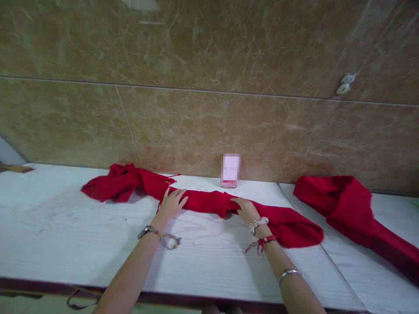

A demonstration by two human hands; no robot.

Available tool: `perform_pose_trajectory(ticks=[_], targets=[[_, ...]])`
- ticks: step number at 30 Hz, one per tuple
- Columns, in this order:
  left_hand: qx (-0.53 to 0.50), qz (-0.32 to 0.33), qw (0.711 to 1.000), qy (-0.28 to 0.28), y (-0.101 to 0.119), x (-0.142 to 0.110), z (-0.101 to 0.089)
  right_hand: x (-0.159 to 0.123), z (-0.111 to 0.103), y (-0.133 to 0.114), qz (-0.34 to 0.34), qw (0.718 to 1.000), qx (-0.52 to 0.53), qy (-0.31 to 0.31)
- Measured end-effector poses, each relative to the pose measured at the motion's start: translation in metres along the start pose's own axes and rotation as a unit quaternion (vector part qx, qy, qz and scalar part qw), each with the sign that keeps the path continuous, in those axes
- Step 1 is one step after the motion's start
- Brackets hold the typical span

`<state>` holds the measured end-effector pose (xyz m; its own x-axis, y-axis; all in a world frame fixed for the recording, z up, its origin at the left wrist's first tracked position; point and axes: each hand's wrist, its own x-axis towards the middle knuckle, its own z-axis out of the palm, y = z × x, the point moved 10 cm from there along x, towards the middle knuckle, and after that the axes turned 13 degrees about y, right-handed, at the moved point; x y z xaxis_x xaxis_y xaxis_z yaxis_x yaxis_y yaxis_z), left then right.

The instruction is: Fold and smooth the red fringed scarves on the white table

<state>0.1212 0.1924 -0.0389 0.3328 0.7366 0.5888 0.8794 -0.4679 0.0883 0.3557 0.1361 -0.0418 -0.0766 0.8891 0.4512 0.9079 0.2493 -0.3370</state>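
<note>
A long red fringed scarf lies folded into a narrow strip across the white wood-grain surface. Its left end is bunched up, with loose fringe near the wall; the right end widens into a rounded flap. My left hand rests on the strip left of its middle, fingers spread over the cloth. Farther right, my right hand is bent over the same strip, its fingers close together and gripping the near edge; some fingertips are hidden. Between both hands the cloth shows a small raised fold.
A phone, blurred out, leans upright against the brown marbled wall. At right lies another red cloth, partly folded, running out of view. A white socket or plug is on the wall. The white tabletop's dark front edge is nearest me.
</note>
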Motion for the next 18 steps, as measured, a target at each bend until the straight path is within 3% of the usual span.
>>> perform_pose_trajectory(ticks=[4, 6, 13, 18], targets=[[-0.041, 0.05, 0.997, -0.042, 0.014, 0.0, 0.008, -0.003, -0.008, -0.031, -0.107, 0.992, 0.058, 0.009], [-0.054, 0.071, 0.994, -0.062, 0.021, -0.001, 0.011, -0.007, -0.004, -0.044, -0.128, 0.991, 0.048, -0.001], [-0.059, 0.097, 0.988, -0.102, 0.032, -0.008, 0.02, -0.005, 0.011, -0.053, -0.106, 0.994, -0.027, 0.012], [-0.056, 0.095, 0.988, -0.106, 0.037, -0.009, 0.02, 0.002, 0.0, -0.047, -0.11, 0.993, 0.006, 0.048]])
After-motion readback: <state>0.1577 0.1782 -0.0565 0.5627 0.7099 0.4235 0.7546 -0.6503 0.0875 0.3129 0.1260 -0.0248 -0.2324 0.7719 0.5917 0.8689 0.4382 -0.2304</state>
